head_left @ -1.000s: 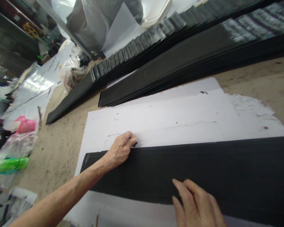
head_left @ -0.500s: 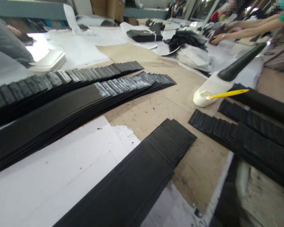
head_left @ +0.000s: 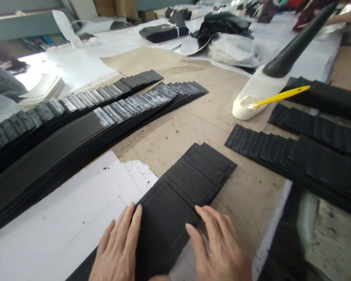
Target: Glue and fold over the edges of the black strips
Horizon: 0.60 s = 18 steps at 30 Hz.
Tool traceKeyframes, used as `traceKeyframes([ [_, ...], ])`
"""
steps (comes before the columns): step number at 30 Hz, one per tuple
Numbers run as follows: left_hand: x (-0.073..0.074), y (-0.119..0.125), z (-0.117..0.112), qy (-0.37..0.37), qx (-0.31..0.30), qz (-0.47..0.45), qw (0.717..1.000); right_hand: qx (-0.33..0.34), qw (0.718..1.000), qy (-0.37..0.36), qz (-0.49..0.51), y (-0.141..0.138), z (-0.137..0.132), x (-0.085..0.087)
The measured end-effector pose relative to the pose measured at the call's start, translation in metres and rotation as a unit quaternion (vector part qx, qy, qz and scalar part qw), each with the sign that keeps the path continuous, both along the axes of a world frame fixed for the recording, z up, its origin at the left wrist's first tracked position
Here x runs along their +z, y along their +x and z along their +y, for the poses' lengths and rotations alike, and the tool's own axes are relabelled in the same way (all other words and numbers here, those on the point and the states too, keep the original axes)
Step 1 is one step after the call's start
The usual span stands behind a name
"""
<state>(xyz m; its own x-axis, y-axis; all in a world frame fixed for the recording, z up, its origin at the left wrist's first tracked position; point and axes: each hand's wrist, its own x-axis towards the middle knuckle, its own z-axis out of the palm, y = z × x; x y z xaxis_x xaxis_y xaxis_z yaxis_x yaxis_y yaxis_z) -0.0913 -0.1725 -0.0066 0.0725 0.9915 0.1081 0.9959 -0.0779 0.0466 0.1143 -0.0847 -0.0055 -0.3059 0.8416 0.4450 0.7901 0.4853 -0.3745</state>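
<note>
A stack of black strips [head_left: 163,210] lies before me on the table, its far ends fanned in steps. Along its left edge, my left hand [head_left: 117,248] rests with fingers stretched out. My right hand [head_left: 219,244] is at the right edge, thumb and fingers apart, the fingertips by the step of the top strip. Neither hand grips anything that shows. Further left, a second stack of black strips [head_left: 61,144] has whitish, wet-looking ends. Ahead to the right, a yellow-handled brush [head_left: 280,96] lies with its bristles in a white container [head_left: 242,111] of pale paste.
Beyond is another fanned row of strips [head_left: 49,111]. More black strips [head_left: 318,154] lie along the right side, near the table edge. White sheets [head_left: 61,214] lie at left on brown paper [head_left: 190,125]. Black cloth [head_left: 222,25] and a plastic bag [head_left: 234,50] are further back.
Both my hands have come into view from below onto the near stack. More steps show at its far end. The view has shifted slightly; the brush stays on the container.
</note>
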Motion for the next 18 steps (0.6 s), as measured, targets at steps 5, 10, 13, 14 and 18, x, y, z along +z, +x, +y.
traceKeyframes([
  [5,-0.001,0.008,0.014,-0.031,-0.008,0.075,0.997,-0.018,0.999,-0.010,0.026,-0.006,0.005,0.000],
  [10,-0.001,0.010,0.007,-0.033,0.024,0.045,0.998,0.008,1.000,0.015,0.016,-0.004,0.010,0.002],
  [13,0.000,0.017,0.005,-0.028,0.071,0.021,0.997,0.028,0.999,0.016,0.002,-0.005,0.010,0.002],
  [14,0.000,0.019,0.004,-0.026,0.080,0.015,0.996,0.040,0.999,0.011,0.005,-0.007,0.010,0.000],
  [18,0.001,0.020,0.002,-0.022,0.088,0.008,0.996,0.015,0.999,-0.014,0.047,-0.015,0.007,-0.006],
])
